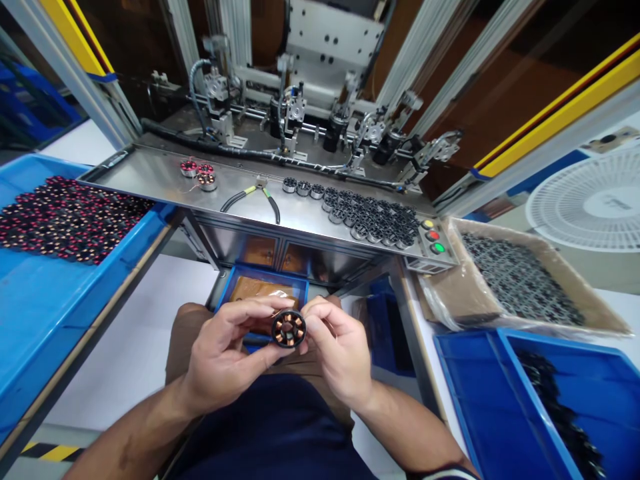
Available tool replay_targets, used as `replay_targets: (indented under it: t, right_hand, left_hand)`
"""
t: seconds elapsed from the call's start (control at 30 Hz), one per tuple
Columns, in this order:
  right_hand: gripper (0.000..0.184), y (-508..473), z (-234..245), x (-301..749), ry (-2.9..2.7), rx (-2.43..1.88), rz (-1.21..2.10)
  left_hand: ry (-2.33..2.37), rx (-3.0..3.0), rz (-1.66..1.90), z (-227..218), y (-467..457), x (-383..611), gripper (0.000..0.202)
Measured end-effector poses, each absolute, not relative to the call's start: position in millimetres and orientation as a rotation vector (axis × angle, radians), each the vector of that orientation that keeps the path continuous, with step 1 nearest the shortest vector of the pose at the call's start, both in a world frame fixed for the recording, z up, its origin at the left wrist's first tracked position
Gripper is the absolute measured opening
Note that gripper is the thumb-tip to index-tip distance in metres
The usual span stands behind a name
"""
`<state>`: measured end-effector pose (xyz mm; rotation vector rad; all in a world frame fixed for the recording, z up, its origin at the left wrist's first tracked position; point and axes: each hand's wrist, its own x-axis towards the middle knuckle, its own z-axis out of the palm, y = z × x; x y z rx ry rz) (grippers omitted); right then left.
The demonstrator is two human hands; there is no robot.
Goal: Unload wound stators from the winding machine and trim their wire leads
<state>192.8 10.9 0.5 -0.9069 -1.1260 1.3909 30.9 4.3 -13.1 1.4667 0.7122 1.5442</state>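
A motor stator (289, 328), a black ring with copper windings on its inner teeth, is held over my lap with its round face towards me. My left hand (225, 347) grips it between thumb and fingers at its left side. Close against its right edge, my right hand (340, 347) is closed in a pinch, with a thin copper wire (330, 327) showing at the fingers. The wire's far end is hidden. On the metal ledge ahead lie diagonal cutters (257, 195), jaws pointing away. Left of them sit a few wound stators (207, 181); to the right stand rows of unwound stators (370, 212).
A winding machine (300, 113) rises behind the ledge. Its button box (433, 243) is at the right end. A blue tray (65, 287) of wound stators stands left. At right are a lined carton (525, 280) of parts, a blue bin (480, 393) and a fan (595, 197).
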Motion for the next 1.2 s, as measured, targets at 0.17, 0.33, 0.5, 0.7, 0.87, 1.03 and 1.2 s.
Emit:
replay_targets:
  t: [0.17,0.33,0.5,0.7,0.87,1.03,1.2]
  right_hand:
    - [0.022,11,1,193,-1.128,-0.911,1.370]
    - [0.019,11,2,192,-1.149,-0.921,1.331]
    - [0.018,11,2,193,-1.224,-0.885,1.224]
    - [0.009,19,8,207,-1.590,-0.786,0.747]
    - [0.013,23,14,220,-1.905,-0.620,0.333]
    - [0.021,24,17,227,-1.990,-0.525,0.242]
    - [0.028,24,14,233,-1.983,-0.526,0.227]
  left_hand:
    - [0.701,1.444,1.541,-10,3,32,0.061]
    - [0.705,1.451,1.521,-11,2,32,0.061]
    - [0.695,1.465,1.532,-16,0,30,0.061]
    - [0.570,1.253,1.353,-11,3,27,0.064]
    - [0.544,0.827,1.082,-5,16,31,0.048]
    - [0.442,0.631,0.561,-1,23,33,0.048]
    - [0.572,0.665,0.749,-3,18,32,0.034]
